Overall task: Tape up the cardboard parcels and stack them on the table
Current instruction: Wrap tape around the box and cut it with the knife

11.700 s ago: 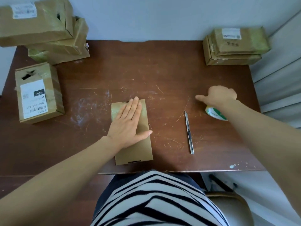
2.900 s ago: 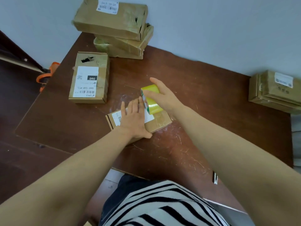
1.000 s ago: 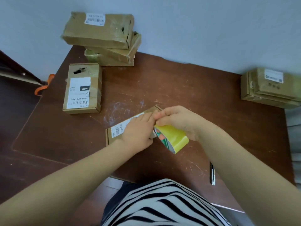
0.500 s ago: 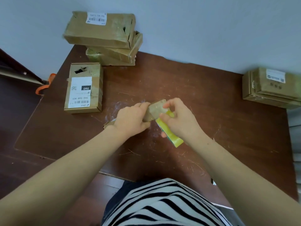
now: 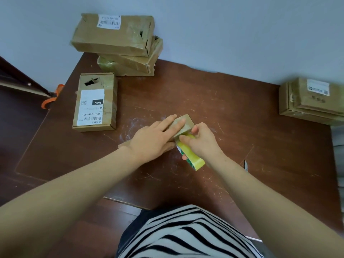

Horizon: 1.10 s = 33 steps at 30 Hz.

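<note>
A small flat cardboard parcel (image 5: pixel 184 123) lies at the middle of the brown table (image 5: pixel 204 94). My left hand (image 5: pixel 154 138) rests flat on top of it, fingers straight, and covers most of it. My right hand (image 5: pixel 201 144) grips a yellow tape roll (image 5: pixel 191 157) against the parcel's near right end, thumb and forefinger at the box edge.
A stack of three taped parcels (image 5: pixel 119 43) stands at the back left, with a labelled parcel (image 5: pixel 95 103) lying in front of it. Two stacked parcels (image 5: pixel 312 101) sit at the right edge. A knife tip (image 5: pixel 245 164) shows beside my right forearm.
My left hand has flattened and slid forward over the parcel. The right hand with the tape roll has stayed at the parcel's right end, shifted slightly nearer.
</note>
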Each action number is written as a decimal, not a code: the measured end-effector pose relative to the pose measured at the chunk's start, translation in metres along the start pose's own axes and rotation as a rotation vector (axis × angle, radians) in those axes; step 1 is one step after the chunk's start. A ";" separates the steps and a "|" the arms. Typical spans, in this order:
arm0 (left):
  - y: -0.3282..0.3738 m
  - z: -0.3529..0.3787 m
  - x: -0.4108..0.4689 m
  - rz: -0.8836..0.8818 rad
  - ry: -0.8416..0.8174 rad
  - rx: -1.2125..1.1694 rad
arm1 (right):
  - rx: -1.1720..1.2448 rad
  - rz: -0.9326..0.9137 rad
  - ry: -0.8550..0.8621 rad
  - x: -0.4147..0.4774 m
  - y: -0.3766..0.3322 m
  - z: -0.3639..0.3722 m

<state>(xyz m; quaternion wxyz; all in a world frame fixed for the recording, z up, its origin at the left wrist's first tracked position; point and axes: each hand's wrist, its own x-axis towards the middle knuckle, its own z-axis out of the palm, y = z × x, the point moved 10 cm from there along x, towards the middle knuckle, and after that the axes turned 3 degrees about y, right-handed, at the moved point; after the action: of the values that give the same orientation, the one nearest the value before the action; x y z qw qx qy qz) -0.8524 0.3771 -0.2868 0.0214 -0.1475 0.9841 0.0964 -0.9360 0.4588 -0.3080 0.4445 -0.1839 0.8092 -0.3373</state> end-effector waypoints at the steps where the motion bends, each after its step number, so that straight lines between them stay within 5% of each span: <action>1: -0.004 0.001 0.002 -0.010 -0.016 -0.037 | 0.029 -0.004 -0.026 -0.001 -0.001 0.001; 8: -0.055 0.024 0.012 -0.326 -0.218 -0.848 | 0.251 -0.217 -0.051 -0.001 -0.036 -0.023; 12: -0.066 0.017 0.014 -0.382 -0.015 -0.372 | 0.263 -0.245 -0.021 0.025 -0.056 0.000; 17: -0.046 0.074 -0.008 -0.437 -0.272 -0.082 | 0.169 -0.268 0.006 0.053 -0.073 0.018; 20: -0.052 0.075 -0.009 -0.459 -0.173 0.011 | 0.158 -0.343 -0.128 0.039 -0.067 0.028; 23: -0.052 0.075 -0.008 -0.460 -0.142 0.006 | 0.093 -0.458 -0.056 0.018 -0.059 0.016; 29: -0.044 0.076 -0.007 -0.405 -0.118 -0.017 | -0.206 -0.166 0.100 -0.014 0.034 -0.007; 33: -0.043 0.073 -0.007 -0.398 -0.137 -0.024 | -0.141 0.029 0.048 0.007 0.057 0.004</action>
<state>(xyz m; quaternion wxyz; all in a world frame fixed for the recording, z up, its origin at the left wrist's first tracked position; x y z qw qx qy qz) -0.8318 0.3530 -0.3661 0.1053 -0.3321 0.9307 0.1118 -0.9361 0.4928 -0.3543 0.4155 -0.1949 0.8440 -0.2774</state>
